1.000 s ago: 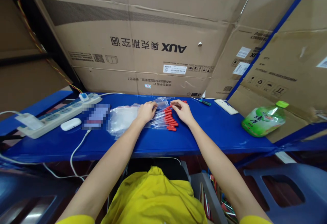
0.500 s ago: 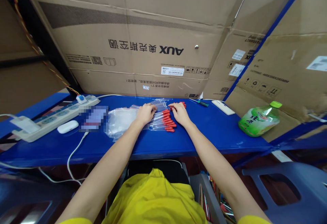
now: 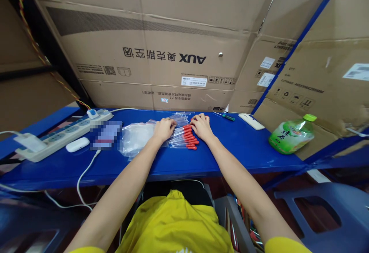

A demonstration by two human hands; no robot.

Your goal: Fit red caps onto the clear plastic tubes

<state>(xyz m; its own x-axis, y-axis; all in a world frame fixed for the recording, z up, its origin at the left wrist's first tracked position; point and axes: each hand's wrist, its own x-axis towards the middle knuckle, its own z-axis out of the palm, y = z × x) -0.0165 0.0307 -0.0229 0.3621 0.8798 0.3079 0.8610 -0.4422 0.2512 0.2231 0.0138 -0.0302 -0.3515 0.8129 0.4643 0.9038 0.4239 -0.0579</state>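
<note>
Thin clear droppers [image 3: 177, 140] with red rubber bulbs [image 3: 189, 137] lie in a row on the blue table, bulbs to the right. Behind them is a bunch of clear tubes [image 3: 182, 118] without bulbs. My left hand [image 3: 165, 129] rests palm down at the left of these tubes, its fingers closed on them; how many it grips is hidden. Just right of the tubes, my right hand [image 3: 202, 126] has its fingers bent down over loose red bulbs, which it mostly covers. Clear plastic bags [image 3: 135, 139] lie beside my left hand.
A green-handled screwdriver [image 3: 227, 117], a white flat object [image 3: 251, 121] and a green drink bottle [image 3: 292, 135] lie to the right. At left are a power strip [image 3: 65, 133], a white earphone case [image 3: 77, 144] and a blurred phone [image 3: 106, 134]. Cardboard [image 3: 161, 80] walls the back.
My right hand has shifted slightly left and its fingers have curled, now covering the red bulbs that showed beyond them. My left hand has hardly moved.
</note>
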